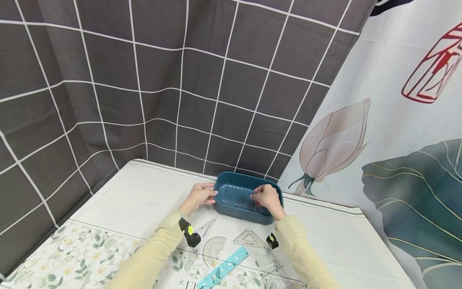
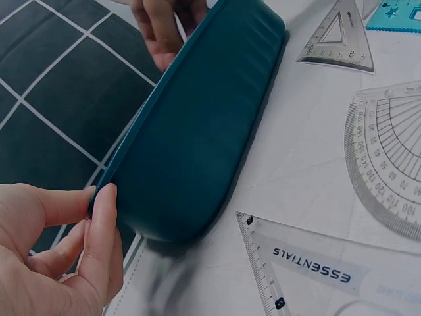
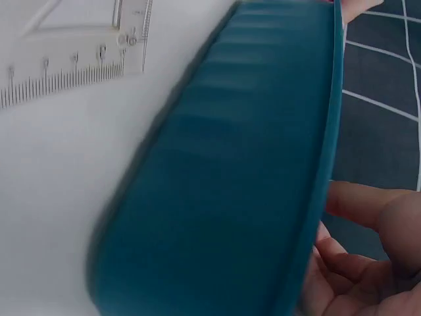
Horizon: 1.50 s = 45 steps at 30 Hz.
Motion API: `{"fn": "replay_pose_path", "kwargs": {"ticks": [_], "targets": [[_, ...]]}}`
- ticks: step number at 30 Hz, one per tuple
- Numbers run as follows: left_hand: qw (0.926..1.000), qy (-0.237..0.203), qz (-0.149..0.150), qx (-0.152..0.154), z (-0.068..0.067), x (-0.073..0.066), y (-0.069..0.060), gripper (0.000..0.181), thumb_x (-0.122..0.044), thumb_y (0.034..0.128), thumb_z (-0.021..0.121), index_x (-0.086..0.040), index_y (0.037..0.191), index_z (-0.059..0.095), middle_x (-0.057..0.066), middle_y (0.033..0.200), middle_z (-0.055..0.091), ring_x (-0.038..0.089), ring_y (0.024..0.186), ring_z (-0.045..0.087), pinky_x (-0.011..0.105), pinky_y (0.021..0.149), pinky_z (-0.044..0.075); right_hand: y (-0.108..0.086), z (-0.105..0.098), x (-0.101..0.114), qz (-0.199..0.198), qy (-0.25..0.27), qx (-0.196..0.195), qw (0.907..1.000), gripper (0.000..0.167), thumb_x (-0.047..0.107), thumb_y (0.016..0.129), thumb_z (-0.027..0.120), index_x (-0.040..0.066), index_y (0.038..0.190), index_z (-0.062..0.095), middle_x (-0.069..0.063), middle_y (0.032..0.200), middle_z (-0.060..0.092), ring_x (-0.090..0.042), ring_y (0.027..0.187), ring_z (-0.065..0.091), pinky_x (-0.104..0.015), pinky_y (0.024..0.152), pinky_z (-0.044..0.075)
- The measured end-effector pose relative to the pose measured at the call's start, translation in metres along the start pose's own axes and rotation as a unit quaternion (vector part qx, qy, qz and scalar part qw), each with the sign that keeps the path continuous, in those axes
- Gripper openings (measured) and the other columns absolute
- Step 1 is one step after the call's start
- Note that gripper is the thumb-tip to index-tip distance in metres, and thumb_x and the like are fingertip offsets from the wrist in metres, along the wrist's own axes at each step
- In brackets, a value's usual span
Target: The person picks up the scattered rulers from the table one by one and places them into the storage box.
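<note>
A dark teal plastic bin (image 1: 242,214) stands near the table's back edge. My left hand (image 1: 200,196) pinches the rim at its left end; in the left wrist view the thumb and fingers of that hand (image 2: 72,253) meet on the edge of the bin (image 2: 191,145). Over the bin's inside, my right hand (image 1: 268,198) reaches down with bent fingers. In the right wrist view, the bin wall (image 3: 223,158) partly hides the right hand (image 3: 368,250), and whether it holds anything cannot be told. Something small and see-through, too unclear to name, lies on the bin's floor.
In front of the bin lie a clear set square (image 1: 205,230), a clear protractor (image 1: 214,249), a second set square (image 1: 249,239) and a light blue ruler (image 1: 223,268). Another clear piece (image 1: 268,265) lies near the right forearm. A dark checked curtain (image 1: 162,100) hangs behind the table.
</note>
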<state>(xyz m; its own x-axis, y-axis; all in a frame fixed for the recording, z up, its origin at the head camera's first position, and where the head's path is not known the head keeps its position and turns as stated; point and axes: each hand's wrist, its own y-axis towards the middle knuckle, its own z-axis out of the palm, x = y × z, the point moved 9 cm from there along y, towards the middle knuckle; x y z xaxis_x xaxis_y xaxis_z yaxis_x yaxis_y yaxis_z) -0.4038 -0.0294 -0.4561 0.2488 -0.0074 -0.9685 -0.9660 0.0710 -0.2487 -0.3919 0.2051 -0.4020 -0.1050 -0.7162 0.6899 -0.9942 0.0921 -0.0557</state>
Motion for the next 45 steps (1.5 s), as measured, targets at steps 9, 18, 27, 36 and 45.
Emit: {"fn": "replay_pose_path", "kwargs": {"ticks": [9, 18, 27, 36, 45], "targets": [[1.0000, 0.002, -0.005, -0.001, 0.000, 0.000, -0.002, 0.046, 0.004, 0.0870, 0.062, 0.004, 0.132, 0.054, 0.027, 0.108, 0.066, 0.009, 0.063, 0.060, 0.022, 0.064, 0.062, -0.010, -0.002, 0.021, -0.028, 0.036, 0.000, 0.9990, 0.013, 0.011, 0.088, 0.068, -0.001, 0.095, 0.068, -0.019, 0.086, 0.071, -0.031, 0.075, 0.070, -0.039, 0.069, 0.064], [1.0000, 0.002, -0.003, -0.001, -0.001, 0.001, -0.002, 0.046, 0.004, 0.0871, 0.062, 0.004, 0.132, 0.053, 0.027, 0.108, 0.066, 0.008, 0.061, 0.058, 0.022, 0.065, 0.063, -0.028, -0.002, 0.047, -0.065, 0.032, 0.001, 0.9974, 0.013, 0.013, 0.089, 0.067, 0.001, 0.092, 0.068, -0.012, 0.075, 0.069, -0.013, 0.058, 0.064, -0.037, 0.065, 0.064], [1.0000, 0.000, 0.000, -0.004, -0.002, 0.000, 0.000, 0.045, 0.003, 0.0866, 0.063, 0.003, 0.131, 0.055, 0.025, 0.110, 0.066, 0.008, 0.059, 0.063, 0.020, 0.060, 0.061, -0.050, 0.009, 0.078, -0.104, 0.039, 0.023, 0.9936, 0.013, 0.015, 0.086, 0.071, 0.004, 0.091, 0.068, -0.011, 0.071, 0.069, -0.025, 0.063, 0.069, -0.030, 0.058, 0.062], [1.0000, 0.005, 0.000, 0.001, -0.002, -0.002, -0.003, 0.045, 0.002, 0.0868, 0.063, 0.004, 0.131, 0.054, 0.028, 0.115, 0.064, 0.011, 0.065, 0.067, 0.020, 0.063, 0.062, -0.067, 0.041, 0.084, -0.123, 0.020, 0.060, 0.9903, 0.015, 0.016, 0.083, 0.074, 0.004, 0.086, 0.066, -0.003, 0.061, 0.066, -0.016, 0.053, 0.066, -0.024, 0.050, 0.058], [1.0000, -0.007, -0.006, -0.003, -0.001, -0.001, -0.002, 0.044, 0.003, 0.0862, 0.064, 0.003, 0.130, 0.056, 0.025, 0.108, 0.066, 0.011, 0.062, 0.063, 0.021, 0.062, 0.062, -0.074, 0.068, 0.075, -0.119, 0.028, 0.083, 0.9891, 0.011, 0.013, 0.080, 0.076, 0.005, 0.084, 0.070, -0.003, 0.061, 0.068, -0.012, 0.049, 0.064, -0.022, 0.048, 0.057]]}}
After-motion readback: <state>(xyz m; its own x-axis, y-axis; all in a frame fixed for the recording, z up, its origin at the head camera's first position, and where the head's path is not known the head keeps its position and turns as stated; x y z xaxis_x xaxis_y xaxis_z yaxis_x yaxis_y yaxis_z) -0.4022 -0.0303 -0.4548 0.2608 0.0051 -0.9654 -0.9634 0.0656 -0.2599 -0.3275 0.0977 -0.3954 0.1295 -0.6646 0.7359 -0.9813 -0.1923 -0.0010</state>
